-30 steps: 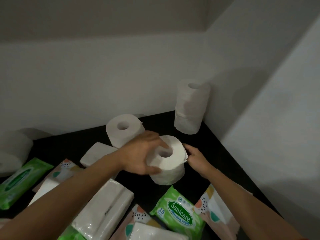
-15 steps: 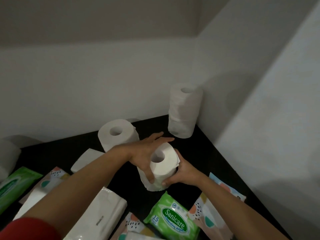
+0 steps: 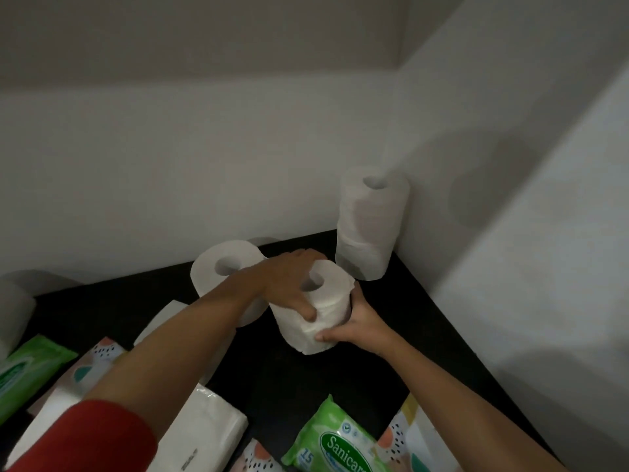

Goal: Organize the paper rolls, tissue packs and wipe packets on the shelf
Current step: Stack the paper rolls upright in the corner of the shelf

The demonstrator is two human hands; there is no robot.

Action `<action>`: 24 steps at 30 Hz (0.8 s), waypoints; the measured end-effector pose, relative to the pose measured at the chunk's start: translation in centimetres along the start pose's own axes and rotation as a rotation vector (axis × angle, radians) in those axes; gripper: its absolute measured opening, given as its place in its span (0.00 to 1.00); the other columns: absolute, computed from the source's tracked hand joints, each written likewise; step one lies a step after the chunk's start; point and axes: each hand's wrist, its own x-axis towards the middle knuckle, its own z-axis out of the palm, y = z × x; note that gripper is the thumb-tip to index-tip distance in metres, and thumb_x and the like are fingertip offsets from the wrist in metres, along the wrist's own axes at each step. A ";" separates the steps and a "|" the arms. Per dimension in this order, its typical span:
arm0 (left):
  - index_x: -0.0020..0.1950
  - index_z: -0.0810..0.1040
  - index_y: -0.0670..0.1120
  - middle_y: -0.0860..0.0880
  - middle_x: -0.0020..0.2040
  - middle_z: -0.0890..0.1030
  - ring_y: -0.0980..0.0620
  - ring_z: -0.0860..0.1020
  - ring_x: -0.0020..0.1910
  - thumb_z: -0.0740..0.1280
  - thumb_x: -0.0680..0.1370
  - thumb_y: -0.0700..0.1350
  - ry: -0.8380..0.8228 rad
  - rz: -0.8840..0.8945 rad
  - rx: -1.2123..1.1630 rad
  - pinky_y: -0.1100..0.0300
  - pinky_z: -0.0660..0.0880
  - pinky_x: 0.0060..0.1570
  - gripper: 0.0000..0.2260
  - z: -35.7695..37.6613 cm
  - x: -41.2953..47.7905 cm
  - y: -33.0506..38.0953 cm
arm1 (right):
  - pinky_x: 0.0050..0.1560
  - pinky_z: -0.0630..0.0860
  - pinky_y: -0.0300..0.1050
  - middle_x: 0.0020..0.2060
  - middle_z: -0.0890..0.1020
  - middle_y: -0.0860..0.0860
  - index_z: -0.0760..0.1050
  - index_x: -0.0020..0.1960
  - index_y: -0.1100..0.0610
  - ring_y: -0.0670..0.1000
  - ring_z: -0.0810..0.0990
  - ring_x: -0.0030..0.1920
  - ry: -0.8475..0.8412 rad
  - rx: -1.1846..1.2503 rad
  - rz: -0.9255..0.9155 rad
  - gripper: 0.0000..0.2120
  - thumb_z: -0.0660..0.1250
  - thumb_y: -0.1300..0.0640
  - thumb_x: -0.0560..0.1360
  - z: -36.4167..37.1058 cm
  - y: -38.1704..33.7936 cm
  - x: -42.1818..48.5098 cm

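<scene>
**Entry: one roll held in both hands, near the right rear corner**

Edges. The black shelf (image 3: 391, 338) is closed at the back by the back wall (image 3: 204, 165) and on the right by the side wall (image 3: 510, 250). The two walls meet in a corner, and the corner stack (image 3: 371, 226), two paper rolls one on the other, stands upright there, close to both.

Open room. Dark shelf surface shows in front of the held roll, reaching to the packs, and as a strip along the side wall. A narrow gap shows between the held roll and the corner stack. The front is crowded with:
- a white tissue pack (image 3: 207, 427)
- a green Sanicare wipe packet (image 3: 337, 441)
- a patterned pack (image 3: 415, 437) at the right
- a second patterned pack (image 3: 92, 362) and a second green packet (image 3: 23, 373) at the left

Task item. The held roll (image 3: 323, 308) has its core hole up and is slightly tilted. It sits left of and in front of the corner stack. I cannot tell if its base touches the shelf. Another roll (image 3: 228, 264) stands just behind the left forearm, and a far-left roll (image 3: 13, 308) is at the frame edge.

Hands. The left hand (image 3: 289, 284), below a red sleeve (image 3: 92, 437), reaches over the roll's top, fingers curled over the far rim and thumb pressed on the near side. The right hand (image 3: 357, 321) grips the lower right side, with its thumb across the front and its fingers wrapped behind.
</scene>
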 end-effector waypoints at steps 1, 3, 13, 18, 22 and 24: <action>0.73 0.58 0.52 0.52 0.69 0.66 0.53 0.67 0.66 0.71 0.54 0.63 0.021 -0.013 -0.009 0.52 0.68 0.65 0.50 -0.3 0.3 -0.1 | 0.53 0.69 0.29 0.59 0.69 0.39 0.53 0.70 0.46 0.40 0.69 0.61 0.026 0.013 0.000 0.49 0.81 0.61 0.61 0.1 -0.1 0.3; 0.74 0.56 0.52 0.51 0.69 0.66 0.51 0.67 0.66 0.71 0.54 0.64 0.044 -0.042 0.004 0.50 0.68 0.64 0.52 -0.7 0.9 -0.2 | 0.49 0.70 0.25 0.59 0.69 0.39 0.53 0.72 0.48 0.37 0.70 0.58 0.064 0.035 -0.020 0.50 0.81 0.62 0.60 0.3 -0.2 1.1; 0.76 0.54 0.54 0.49 0.70 0.66 0.46 0.67 0.65 0.76 0.56 0.59 0.061 -0.129 0.014 0.48 0.69 0.62 0.53 -1.1 3.7 -1.8 | 0.45 0.71 0.26 0.56 0.71 0.37 0.56 0.64 0.42 0.38 0.72 0.57 0.230 0.119 -0.023 0.47 0.82 0.63 0.58 1.7 -0.1 3.9; 0.76 0.50 0.56 0.49 0.71 0.63 0.46 0.64 0.68 0.75 0.55 0.54 0.060 -0.114 -0.109 0.50 0.67 0.64 0.54 -1.2 4.1 -2.4 | 0.56 0.68 0.33 0.60 0.69 0.40 0.57 0.68 0.45 0.42 0.68 0.63 0.344 0.093 -0.010 0.49 0.83 0.59 0.57 2.5 0.1 4.5; 0.76 0.44 0.58 0.47 0.75 0.53 0.42 0.53 0.74 0.80 0.57 0.54 0.131 -0.139 -0.062 0.43 0.59 0.70 0.59 -1.0 4.4 -3.1 | 0.67 0.67 0.43 0.66 0.67 0.44 0.56 0.71 0.48 0.44 0.65 0.66 0.421 0.077 -0.008 0.51 0.82 0.56 0.57 3.0 0.1 5.2; 0.76 0.41 0.57 0.44 0.75 0.50 0.40 0.52 0.74 0.81 0.57 0.56 0.153 -0.212 -0.072 0.43 0.59 0.70 0.61 -1.0 4.2 -3.5 | 0.68 0.69 0.50 0.67 0.68 0.45 0.56 0.70 0.46 0.47 0.67 0.68 0.439 0.084 -0.005 0.51 0.82 0.54 0.56 3.2 0.3 5.6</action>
